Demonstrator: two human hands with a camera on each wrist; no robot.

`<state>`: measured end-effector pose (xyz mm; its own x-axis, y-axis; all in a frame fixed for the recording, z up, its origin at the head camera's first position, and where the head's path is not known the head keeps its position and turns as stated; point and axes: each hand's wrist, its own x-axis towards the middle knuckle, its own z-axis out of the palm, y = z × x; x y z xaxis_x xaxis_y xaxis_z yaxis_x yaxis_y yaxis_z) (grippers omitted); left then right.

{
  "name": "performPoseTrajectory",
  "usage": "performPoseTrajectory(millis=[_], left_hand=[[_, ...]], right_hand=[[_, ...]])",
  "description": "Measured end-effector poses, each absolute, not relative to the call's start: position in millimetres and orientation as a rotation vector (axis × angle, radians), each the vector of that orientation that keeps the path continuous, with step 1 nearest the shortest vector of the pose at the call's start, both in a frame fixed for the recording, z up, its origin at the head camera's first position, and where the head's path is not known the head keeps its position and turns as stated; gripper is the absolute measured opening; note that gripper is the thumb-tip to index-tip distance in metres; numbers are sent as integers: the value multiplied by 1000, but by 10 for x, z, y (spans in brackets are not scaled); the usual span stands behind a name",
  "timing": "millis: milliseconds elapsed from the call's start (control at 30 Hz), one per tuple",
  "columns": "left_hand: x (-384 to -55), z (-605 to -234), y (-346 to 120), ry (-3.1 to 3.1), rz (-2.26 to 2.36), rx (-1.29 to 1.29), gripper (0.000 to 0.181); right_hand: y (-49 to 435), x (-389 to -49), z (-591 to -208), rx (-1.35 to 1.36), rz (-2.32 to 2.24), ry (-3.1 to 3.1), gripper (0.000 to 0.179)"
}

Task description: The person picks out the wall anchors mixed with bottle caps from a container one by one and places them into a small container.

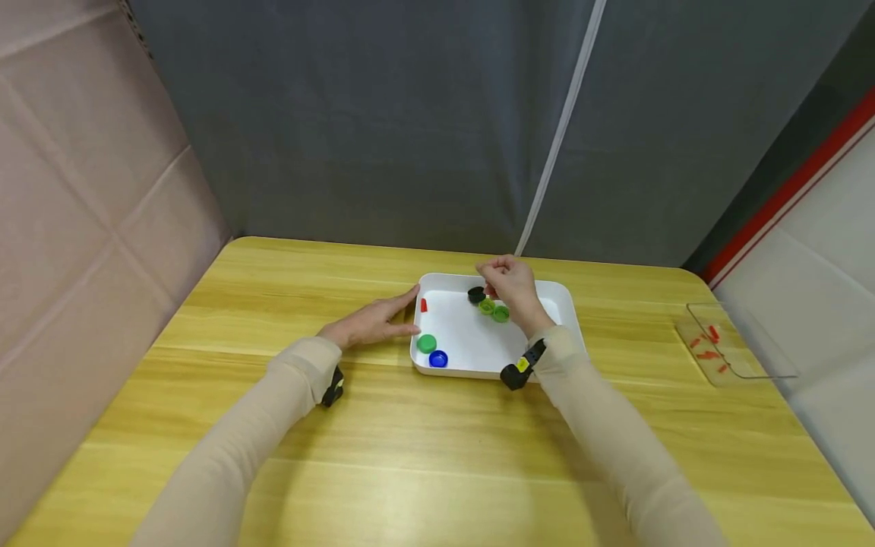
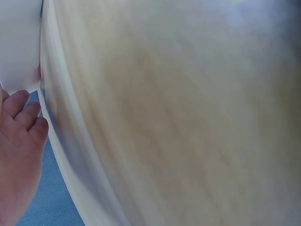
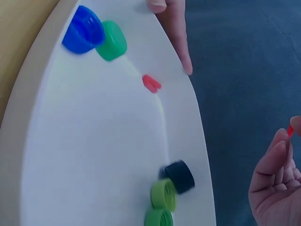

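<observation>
A white tray [image 1: 472, 334] lies on the table. My left hand [image 1: 372, 323], fingers extended, rests against its left edge; only part of that hand [image 2: 21, 136] appears in the left wrist view. Above the tray's far side, my right hand [image 1: 513, 289] pinches a small red piece [image 3: 290, 132] between thumb and finger. Another small red piece [image 3: 151, 84], forked in shape, lies in the tray. Near the right hand sit a black cap [image 1: 476, 295], a lime cap [image 1: 486, 306] and a green cap [image 1: 501, 314]. A second green cap [image 1: 427, 343] and a blue cap [image 1: 438, 358] are at the near left.
A clear plastic box [image 1: 741, 372] with several small red pieces stands at the table's right side. The wooden table [image 1: 383, 456] extends on all sides of the tray. Behind it hangs a dark grey curtain [image 1: 376, 137].
</observation>
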<state>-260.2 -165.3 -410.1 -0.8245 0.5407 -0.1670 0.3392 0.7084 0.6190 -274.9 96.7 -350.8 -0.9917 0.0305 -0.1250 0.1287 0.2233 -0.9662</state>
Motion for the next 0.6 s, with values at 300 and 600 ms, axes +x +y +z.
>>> performPoseTrajectory(millis=[300,600], left_hand=[[-2621,-4106,-1668,2590,837,708,85],[-2609,-4101,-1692,2572,849,679,85]], right_hand=[[1347,-2671,-3465,92,-1897,2527,20],[1745,-2551,-3458,103,-1860,2671,23]])
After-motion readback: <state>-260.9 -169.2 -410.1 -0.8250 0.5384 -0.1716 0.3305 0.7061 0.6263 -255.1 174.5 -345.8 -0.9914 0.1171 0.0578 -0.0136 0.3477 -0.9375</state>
